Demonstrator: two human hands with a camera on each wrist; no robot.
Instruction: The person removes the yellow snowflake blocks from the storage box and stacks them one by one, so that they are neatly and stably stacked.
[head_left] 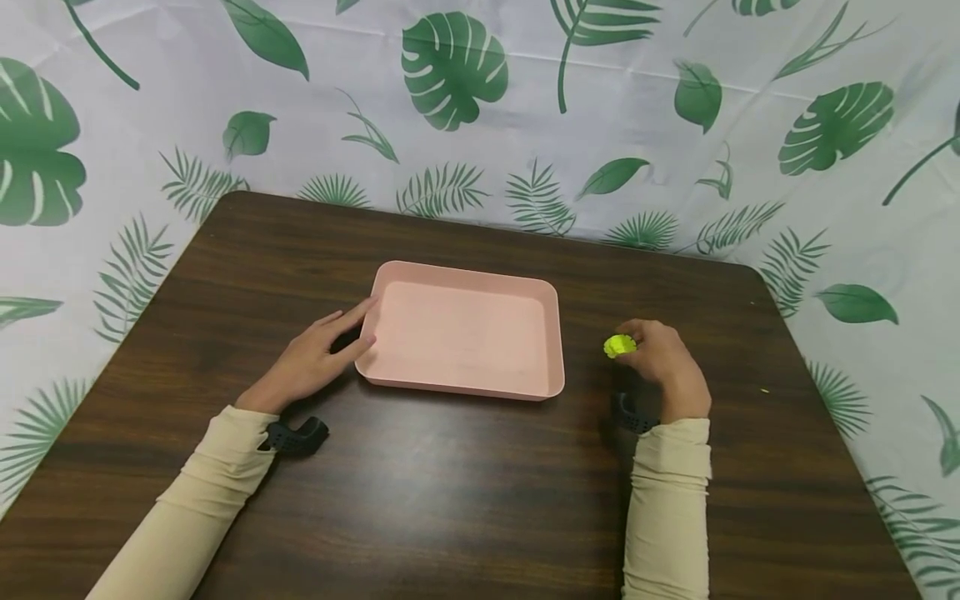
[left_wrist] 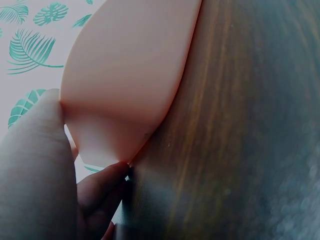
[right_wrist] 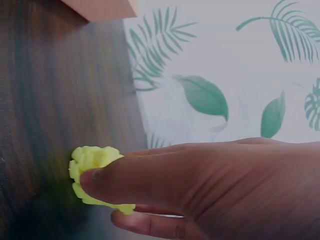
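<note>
A shallow pink rectangular tray point(head_left: 457, 379) lies on the table in the head view. My left hand point(head_left: 307, 358) touches its left end with the fingers fairly straight and spread. In the left wrist view the thumb point(left_wrist: 60, 120) meets the tray's rim and a fingertip touches low on its end wall point(left_wrist: 102, 142). To the right of the tray, my right hand point(head_left: 663, 362) pinches a bright yellow lump point(head_left: 619, 346) with a bumpy, scalloped edge. The right wrist view shows the thumb pressed on the yellow lump point(right_wrist: 95, 157), with other fingers behind it, partly hidden.
The dark wood-patterned table point(head_left: 450, 508) extends around the tray. A tiny yellow bit point(head_left: 764, 391) lies on it at the right. Behind hangs a white cloth point(head_left: 525, 50) printed with green leaves. Dark straps with mounts point(head_left: 296, 436) sit at both wrists.
</note>
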